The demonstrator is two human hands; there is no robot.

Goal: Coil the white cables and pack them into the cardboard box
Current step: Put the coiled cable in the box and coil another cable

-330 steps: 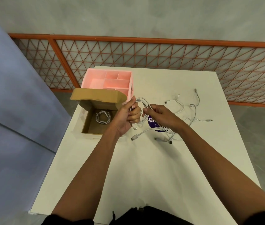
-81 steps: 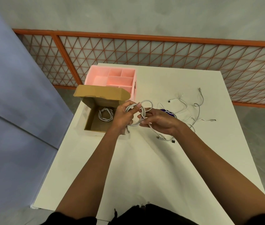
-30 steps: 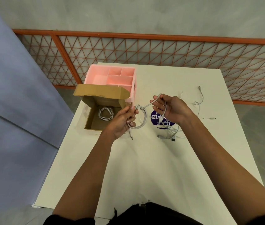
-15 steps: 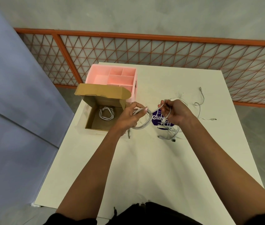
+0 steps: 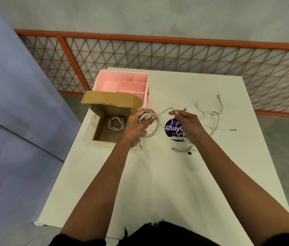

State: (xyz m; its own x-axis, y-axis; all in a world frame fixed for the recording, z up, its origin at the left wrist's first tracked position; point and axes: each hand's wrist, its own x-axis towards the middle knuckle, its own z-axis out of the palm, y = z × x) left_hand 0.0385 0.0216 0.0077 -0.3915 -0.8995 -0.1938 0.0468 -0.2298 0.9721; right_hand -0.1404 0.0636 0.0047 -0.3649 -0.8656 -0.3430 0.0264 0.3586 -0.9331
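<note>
My left hand grips a partly wound white cable coil just right of the open cardboard box. The cable's free length arches over to my right hand, which pinches it between thumb and fingers. One plug end dangles below my left hand. A coiled white cable lies inside the box, whose lid flap stands open at the back. Loose white cables sprawl on the white table to the right, and more cable ends lie under my right wrist.
A pink divided organiser stands behind the box. A round purple sticker lies on the table between my hands. An orange mesh fence runs behind the table. The table's left edge is close to the box.
My right hand has carried the cable's free length back toward my left hand, and the loop on the coil is tighter. The box and loose cables have not moved.
</note>
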